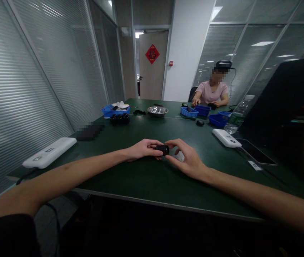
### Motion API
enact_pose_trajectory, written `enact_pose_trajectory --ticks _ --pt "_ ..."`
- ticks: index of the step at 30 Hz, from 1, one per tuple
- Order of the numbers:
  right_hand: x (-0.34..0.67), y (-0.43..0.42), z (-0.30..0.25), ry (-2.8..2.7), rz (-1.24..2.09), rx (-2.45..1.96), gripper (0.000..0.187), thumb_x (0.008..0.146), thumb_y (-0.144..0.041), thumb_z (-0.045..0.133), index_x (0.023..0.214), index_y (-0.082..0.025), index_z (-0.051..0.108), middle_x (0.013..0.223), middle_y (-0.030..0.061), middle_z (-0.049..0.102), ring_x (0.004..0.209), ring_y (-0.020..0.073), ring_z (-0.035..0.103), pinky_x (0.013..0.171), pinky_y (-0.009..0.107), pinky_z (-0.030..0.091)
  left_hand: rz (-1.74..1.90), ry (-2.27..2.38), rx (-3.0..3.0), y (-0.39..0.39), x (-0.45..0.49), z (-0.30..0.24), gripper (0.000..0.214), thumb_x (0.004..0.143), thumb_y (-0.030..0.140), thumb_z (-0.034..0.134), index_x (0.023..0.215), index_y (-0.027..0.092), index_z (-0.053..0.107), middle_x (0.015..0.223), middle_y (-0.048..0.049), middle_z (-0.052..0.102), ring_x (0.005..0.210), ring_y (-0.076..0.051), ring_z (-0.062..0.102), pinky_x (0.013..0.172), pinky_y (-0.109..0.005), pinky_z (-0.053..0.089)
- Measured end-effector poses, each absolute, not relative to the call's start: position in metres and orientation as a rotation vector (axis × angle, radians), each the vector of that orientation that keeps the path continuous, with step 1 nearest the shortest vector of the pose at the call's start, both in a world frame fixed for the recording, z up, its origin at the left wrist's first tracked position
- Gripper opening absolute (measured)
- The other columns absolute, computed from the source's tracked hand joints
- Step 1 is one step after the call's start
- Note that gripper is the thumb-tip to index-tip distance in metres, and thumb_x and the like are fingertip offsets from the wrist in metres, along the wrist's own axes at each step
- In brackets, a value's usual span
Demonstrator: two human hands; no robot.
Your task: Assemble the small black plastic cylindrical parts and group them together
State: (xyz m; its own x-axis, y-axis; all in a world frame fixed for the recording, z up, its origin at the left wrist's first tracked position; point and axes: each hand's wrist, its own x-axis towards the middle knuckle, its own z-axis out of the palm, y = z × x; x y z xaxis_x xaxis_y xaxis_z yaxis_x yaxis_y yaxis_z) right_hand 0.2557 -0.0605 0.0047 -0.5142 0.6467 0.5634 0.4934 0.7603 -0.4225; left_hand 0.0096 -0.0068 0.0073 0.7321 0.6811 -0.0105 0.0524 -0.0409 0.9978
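Both of my hands meet over the middle of the dark green table [141, 178]. Between them sits a small black rounded part [163, 149]. My left hand [141, 149] pinches it from the left with fingers and thumb closed on it. My right hand [185, 157] grips the same part from the right, fingers curled around its end. The part rests on or just above the tabletop.
A white power bank [48, 152] lies at the left edge, another [226, 137] and a phone [256, 151] at the right beside a water bottle [239, 115]. Farther back stand blue bins [194, 111], a steel bowl [157, 111] and black parts [119, 119]. Another person [212, 93] works at the far end.
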Motion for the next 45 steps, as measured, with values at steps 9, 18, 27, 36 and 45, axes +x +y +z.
enact_pose_trajectory --ticks 9,18,27,36,45 --pt "0.2566 -0.0592 0.0021 -2.255 0.245 -0.821 0.03 0.099 -0.034 0.064 0.127 -0.023 0.058 0.118 0.0102 0.065 0.103 0.0252 0.064 0.085 0.042 0.057 0.57 0.59 1.546 -0.0038 0.0094 0.0025 0.047 0.082 0.028 0.083 0.124 0.012 0.067 0.104 -0.0091 0.074 0.086 -0.015 0.07 0.092 -0.036 0.052" --pt "0.2585 -0.0592 0.003 -2.25 0.221 -0.905 0.031 0.1 -0.039 0.063 0.126 -0.023 0.059 0.112 0.0095 0.067 0.101 0.026 0.065 0.083 0.042 0.057 0.554 0.615 1.564 -0.0055 0.0079 0.0063 0.047 0.083 0.03 0.083 0.124 0.012 0.068 0.104 -0.0092 0.074 0.087 -0.016 0.071 0.093 -0.036 0.053" --pt "0.2565 -0.0602 0.0033 -2.231 0.226 -0.887 0.035 0.099 -0.038 0.064 0.129 -0.024 0.057 0.115 0.0096 0.066 0.104 0.0262 0.065 0.083 0.042 0.058 0.555 0.597 1.563 -0.0027 0.0088 0.0027 0.048 0.084 0.031 0.082 0.126 0.012 0.067 0.107 -0.0103 0.074 0.088 -0.016 0.071 0.092 -0.035 0.054" --pt "0.2563 -0.0603 0.0042 -2.255 0.268 -0.767 0.029 0.098 -0.027 0.063 0.127 -0.024 0.058 0.124 0.0106 0.062 0.109 0.0262 0.062 0.084 0.042 0.058 0.572 0.592 1.552 -0.0024 0.008 0.0013 0.048 0.084 0.031 0.082 0.125 0.012 0.067 0.104 -0.0098 0.074 0.086 -0.015 0.071 0.09 -0.034 0.054" --pt "0.2544 -0.061 0.0044 -2.237 0.272 -0.815 0.028 0.1 -0.033 0.062 0.126 -0.024 0.059 0.115 0.0091 0.064 0.1 0.0245 0.064 0.081 0.041 0.058 0.554 0.615 1.546 -0.0062 0.0095 0.0063 0.047 0.082 0.031 0.084 0.122 0.012 0.068 0.104 -0.0091 0.074 0.085 -0.015 0.07 0.09 -0.034 0.052"
